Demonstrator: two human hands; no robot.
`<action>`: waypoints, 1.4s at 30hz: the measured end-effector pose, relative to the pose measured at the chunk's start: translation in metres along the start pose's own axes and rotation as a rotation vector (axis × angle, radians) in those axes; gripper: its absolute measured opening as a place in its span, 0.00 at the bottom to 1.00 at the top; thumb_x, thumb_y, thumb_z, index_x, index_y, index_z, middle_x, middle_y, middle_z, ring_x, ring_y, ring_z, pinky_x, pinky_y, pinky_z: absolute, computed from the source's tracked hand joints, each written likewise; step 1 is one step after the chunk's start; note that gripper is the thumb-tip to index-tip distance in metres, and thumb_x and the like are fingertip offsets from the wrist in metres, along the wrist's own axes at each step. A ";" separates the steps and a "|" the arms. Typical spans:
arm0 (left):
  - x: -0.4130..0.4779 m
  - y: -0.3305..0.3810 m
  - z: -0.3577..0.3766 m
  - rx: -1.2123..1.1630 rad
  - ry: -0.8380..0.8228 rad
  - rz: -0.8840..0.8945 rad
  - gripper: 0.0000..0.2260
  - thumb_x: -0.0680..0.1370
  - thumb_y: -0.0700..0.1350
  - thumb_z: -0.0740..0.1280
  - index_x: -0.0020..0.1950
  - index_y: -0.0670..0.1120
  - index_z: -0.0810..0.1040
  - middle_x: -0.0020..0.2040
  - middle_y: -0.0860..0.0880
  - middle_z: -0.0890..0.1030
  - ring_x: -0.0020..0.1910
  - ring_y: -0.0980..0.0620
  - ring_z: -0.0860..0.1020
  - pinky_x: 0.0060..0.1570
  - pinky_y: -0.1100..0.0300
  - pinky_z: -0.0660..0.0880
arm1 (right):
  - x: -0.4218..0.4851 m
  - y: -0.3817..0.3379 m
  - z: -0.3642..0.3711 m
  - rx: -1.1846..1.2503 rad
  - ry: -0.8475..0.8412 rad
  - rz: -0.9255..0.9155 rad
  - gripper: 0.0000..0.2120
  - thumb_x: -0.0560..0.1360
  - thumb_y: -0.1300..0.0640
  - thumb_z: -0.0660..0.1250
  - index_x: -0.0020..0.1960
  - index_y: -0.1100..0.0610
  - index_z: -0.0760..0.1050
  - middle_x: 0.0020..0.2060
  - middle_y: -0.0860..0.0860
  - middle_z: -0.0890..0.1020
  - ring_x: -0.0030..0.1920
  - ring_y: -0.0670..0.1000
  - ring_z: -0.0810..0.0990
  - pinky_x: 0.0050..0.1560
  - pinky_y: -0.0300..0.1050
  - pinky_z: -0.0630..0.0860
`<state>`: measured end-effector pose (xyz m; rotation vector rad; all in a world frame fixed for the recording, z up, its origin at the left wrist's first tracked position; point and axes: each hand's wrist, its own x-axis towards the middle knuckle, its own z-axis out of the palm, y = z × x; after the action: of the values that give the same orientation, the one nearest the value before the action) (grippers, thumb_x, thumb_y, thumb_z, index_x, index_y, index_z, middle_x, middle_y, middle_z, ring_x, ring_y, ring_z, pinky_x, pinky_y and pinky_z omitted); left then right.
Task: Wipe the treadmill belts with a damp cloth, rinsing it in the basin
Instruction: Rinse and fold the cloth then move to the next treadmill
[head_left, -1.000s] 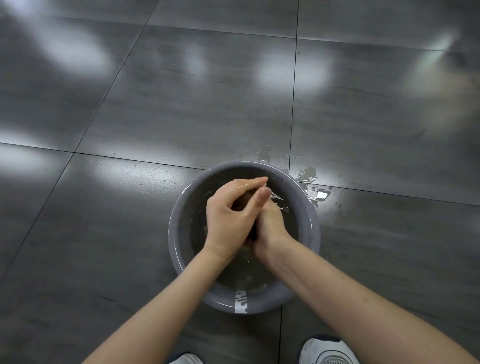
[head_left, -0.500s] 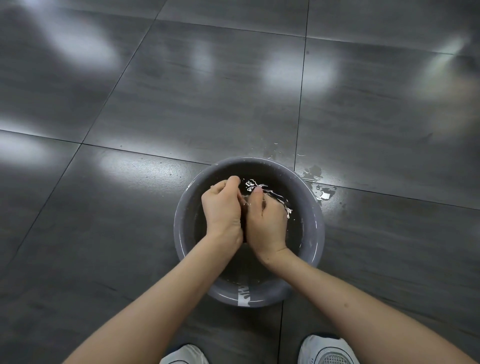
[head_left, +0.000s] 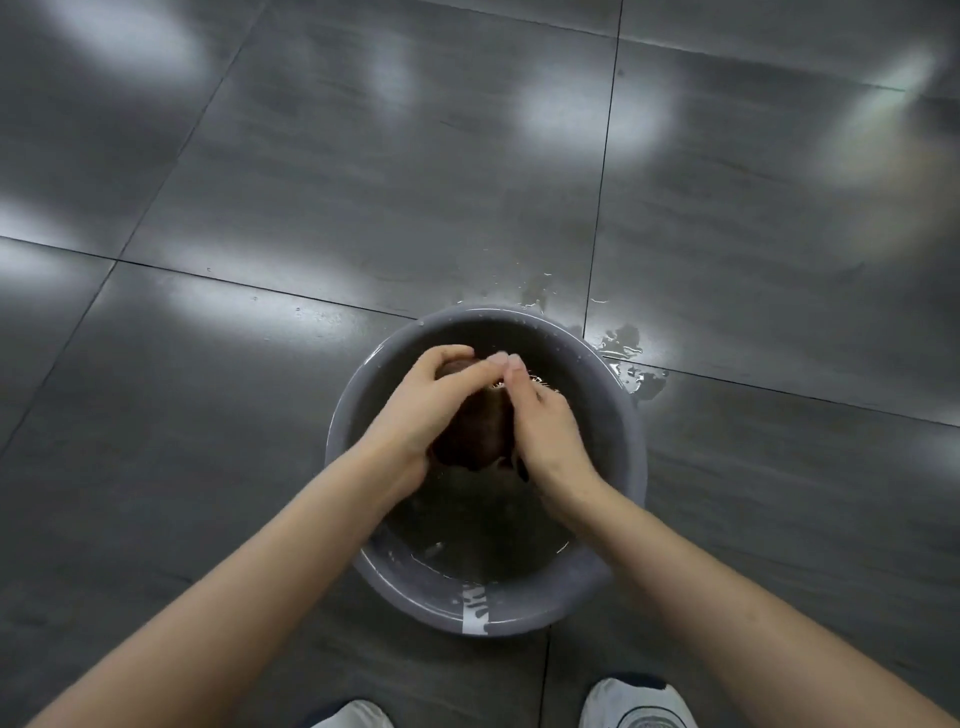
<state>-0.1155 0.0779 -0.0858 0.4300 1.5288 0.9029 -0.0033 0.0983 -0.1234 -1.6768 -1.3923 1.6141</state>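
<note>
Both hands are working inside the grey basin (head_left: 618, 415), which is sitting on the dark tiled floor (head_left: 311, 208): the left hand (head_left: 431, 410) and the right hand (head_left: 545, 431) are curling round a bunched dark-brown cloth (head_left: 475, 436) and pressing it between them, with the fingertips (head_left: 515, 364) meeting over its far end. The cloth is hanging over the water in the basin's middle — whether its lower edge is dipping in, I cannot tell. This is looking like the rinse-and-wring step, with the treadmill belts nowhere in sight. To do it well, the hands should be holding the bundle low and centred over the basin while twisting in opposite directions, so run-off is falling back inside rather than over the rim (a splashed puddle (head_left: 634, 374) is lying on the floor just beyond the basin's far right edge). Squeezing steadily is mattering too, since the cloth should be coming out damp, not dripping. Two white shoes (head_left: 636, 706) are showing on the basin's near side, so spills there would be risking slippery footing.
</note>
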 end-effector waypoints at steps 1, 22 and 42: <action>0.003 0.001 -0.009 0.071 -0.069 -0.042 0.19 0.72 0.47 0.73 0.61 0.52 0.74 0.53 0.49 0.81 0.50 0.51 0.80 0.37 0.60 0.77 | 0.004 -0.003 -0.007 0.028 -0.064 0.030 0.21 0.77 0.40 0.57 0.44 0.53 0.81 0.43 0.56 0.84 0.47 0.56 0.82 0.52 0.59 0.77; -0.117 0.135 -0.005 0.873 0.261 0.099 0.10 0.73 0.44 0.71 0.53 0.44 0.81 0.47 0.43 0.83 0.50 0.42 0.79 0.47 0.57 0.71 | -0.094 -0.159 -0.064 -0.088 -0.052 0.244 0.27 0.66 0.68 0.74 0.64 0.54 0.75 0.56 0.51 0.79 0.59 0.53 0.77 0.63 0.53 0.72; -0.454 0.342 0.376 1.031 -0.770 0.246 0.25 0.63 0.39 0.78 0.56 0.52 0.74 0.47 0.45 0.82 0.42 0.48 0.79 0.40 0.62 0.76 | -0.506 -0.312 -0.450 -0.422 0.673 0.442 0.15 0.72 0.46 0.70 0.58 0.45 0.79 0.70 0.49 0.66 0.69 0.53 0.61 0.70 0.49 0.58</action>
<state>0.2477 0.0718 0.4907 1.5294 1.1019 -0.0095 0.3877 -0.0602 0.4913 -2.5970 -1.0916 0.7928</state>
